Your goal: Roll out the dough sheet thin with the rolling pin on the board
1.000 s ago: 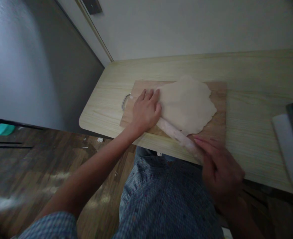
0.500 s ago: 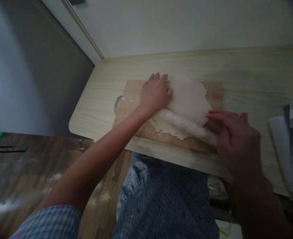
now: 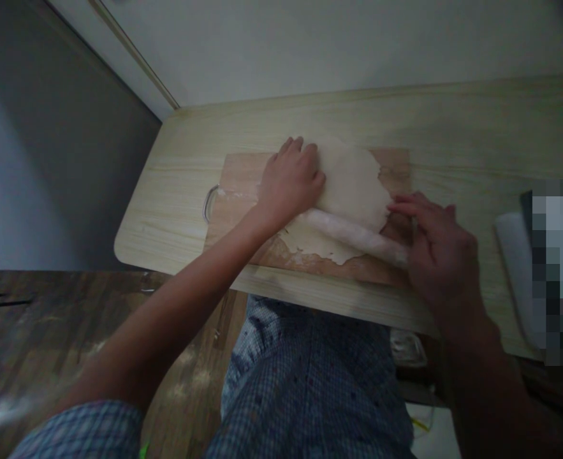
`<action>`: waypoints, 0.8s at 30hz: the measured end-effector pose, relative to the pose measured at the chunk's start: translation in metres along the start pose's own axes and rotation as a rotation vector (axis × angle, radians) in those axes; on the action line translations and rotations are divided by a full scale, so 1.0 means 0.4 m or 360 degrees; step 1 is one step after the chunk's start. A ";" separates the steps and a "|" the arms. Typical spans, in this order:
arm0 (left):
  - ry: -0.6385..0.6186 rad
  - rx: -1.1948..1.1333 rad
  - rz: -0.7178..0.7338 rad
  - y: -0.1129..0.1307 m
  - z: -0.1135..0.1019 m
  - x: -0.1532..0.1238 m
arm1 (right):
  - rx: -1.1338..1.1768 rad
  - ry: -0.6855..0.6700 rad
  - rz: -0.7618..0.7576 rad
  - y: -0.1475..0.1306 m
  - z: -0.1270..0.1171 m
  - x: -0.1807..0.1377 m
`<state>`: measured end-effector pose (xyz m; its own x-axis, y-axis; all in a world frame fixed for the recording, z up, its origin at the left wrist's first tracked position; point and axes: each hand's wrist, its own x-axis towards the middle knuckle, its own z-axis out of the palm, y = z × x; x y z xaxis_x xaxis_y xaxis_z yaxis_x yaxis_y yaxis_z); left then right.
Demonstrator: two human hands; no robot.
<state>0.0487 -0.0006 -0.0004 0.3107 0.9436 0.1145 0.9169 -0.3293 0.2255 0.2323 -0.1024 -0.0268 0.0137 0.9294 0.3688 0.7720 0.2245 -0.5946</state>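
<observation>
A thin sheet of pale dough (image 3: 352,185) lies on a wooden cutting board (image 3: 243,178) on the light wood table (image 3: 453,140). A floured rolling pin (image 3: 352,234) lies across the dough, slanting down to the right. My left hand (image 3: 291,182) presses palm down on the pin's left end, fingers stretched over the dough's left edge. My right hand (image 3: 437,248) rests flat on the pin's right end, fingers stretched out. A ragged strip of dough (image 3: 317,245) shows on the near side of the pin.
The board has a metal handle (image 3: 209,203) at its left end. A pale object (image 3: 515,268) lies at the table's right side beside a blurred patch. Grey wall and wooden floor (image 3: 37,319) lie to the left; my checked clothing (image 3: 310,376) is below the table edge.
The pin has rolled away from me, from the dough's near edge onto the sheet. Both hands moved with it, and the dough's near strip now shows behind the pin.
</observation>
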 end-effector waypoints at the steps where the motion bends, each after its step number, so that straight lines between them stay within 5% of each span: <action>1: -0.0001 0.0007 -0.0007 0.000 -0.002 -0.009 | 0.0006 -0.0014 -0.0005 -0.003 0.001 -0.010; 19: 0.0089 0.0093 -0.0058 0.003 -0.013 -0.215 | -0.0156 -0.0142 -0.0203 -0.049 -0.013 -0.132; 24: 0.0157 0.0116 -0.0046 0.000 -0.006 -0.218 | -0.0186 -0.0135 -0.0177 -0.053 -0.014 -0.114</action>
<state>0.0210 -0.0831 -0.0079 0.2611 0.9434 0.2047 0.9419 -0.2954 0.1599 0.2190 -0.1510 -0.0271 -0.1257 0.9232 0.3633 0.8345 0.2964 -0.4645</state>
